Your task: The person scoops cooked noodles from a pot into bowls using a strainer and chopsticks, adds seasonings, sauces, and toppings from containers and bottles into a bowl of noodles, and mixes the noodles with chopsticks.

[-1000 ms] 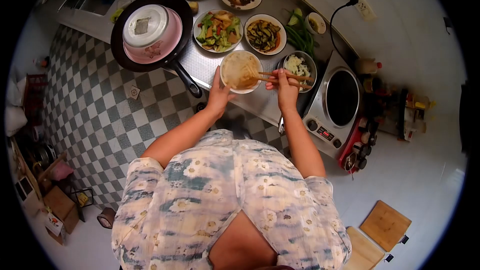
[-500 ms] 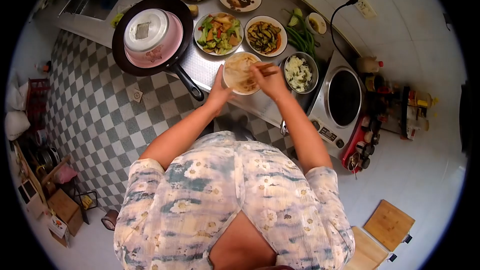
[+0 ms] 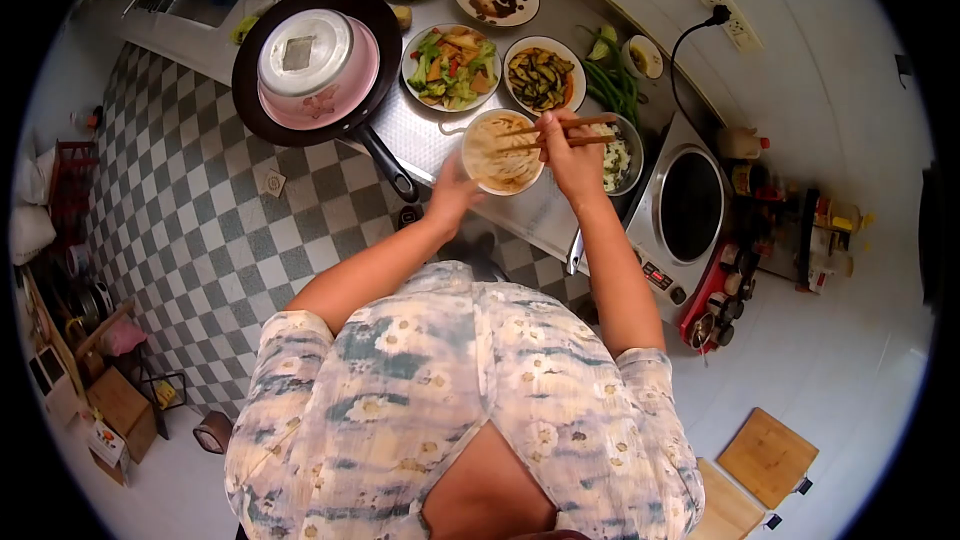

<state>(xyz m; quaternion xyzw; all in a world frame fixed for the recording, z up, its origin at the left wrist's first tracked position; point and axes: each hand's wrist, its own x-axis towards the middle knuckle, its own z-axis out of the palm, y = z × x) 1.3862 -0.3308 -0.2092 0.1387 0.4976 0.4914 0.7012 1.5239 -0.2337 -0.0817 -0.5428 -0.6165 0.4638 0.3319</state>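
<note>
A pair of wooden chopsticks (image 3: 585, 132) is held in my right hand (image 3: 566, 155), with their tips over a white bowl (image 3: 466, 162). Pale brown, streaky contents line the bowl. Against its left side is my left hand (image 3: 452, 198), slightly blurred, gripping the rim. Just beyond the bowl sit a plate of stir-fried vegetables (image 3: 452, 68) and a plate of browned slices (image 3: 540, 78). A metal pan of chopped pale food (image 3: 617, 162) is partly hidden behind my right hand.
A black frying pan (image 3: 246, 80) holds a pink basin (image 3: 362, 80) and a metal bowl (image 3: 300, 52); its handle points toward me. Green peppers (image 3: 615, 85) lie at the back. An induction cooker (image 3: 650, 202) stands right. Further plates line the counter.
The scene has shifted slightly in view. My right hand has moved right, and the chopsticks show more clearly, lying nearly level over the bowl. More of the metal pan is covered.
</note>
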